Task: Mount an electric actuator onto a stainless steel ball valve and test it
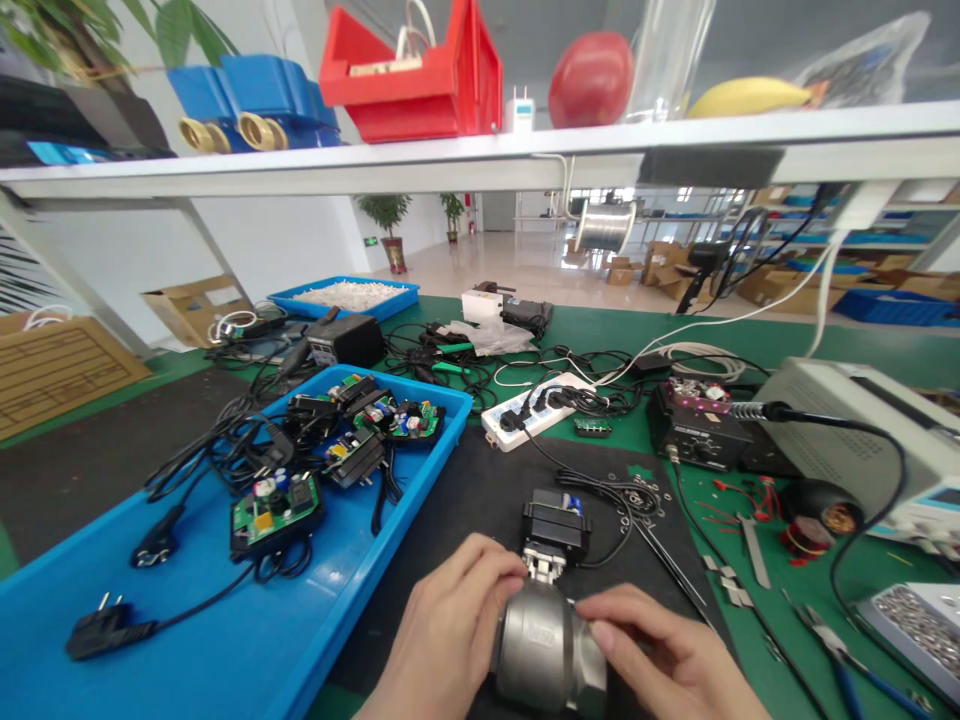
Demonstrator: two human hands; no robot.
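Note:
A metal ball valve lies on the black mat in front of me, its hexagonal end on the right. A black actuator box with a circuit board in it is joined to the valve through a small bracket. My left hand is closed against the valve's left side, fingertips near the bracket. On the other side, my right hand grips the hexagonal end between thumb and fingers. A black cable runs from the box toward the right.
At left, a blue tray holds several circuit-board units with plugs. A white power strip lies beyond the mat. On the right are a soldering station, pliers, a box of small metal parts and loose washers. A shelf crosses overhead.

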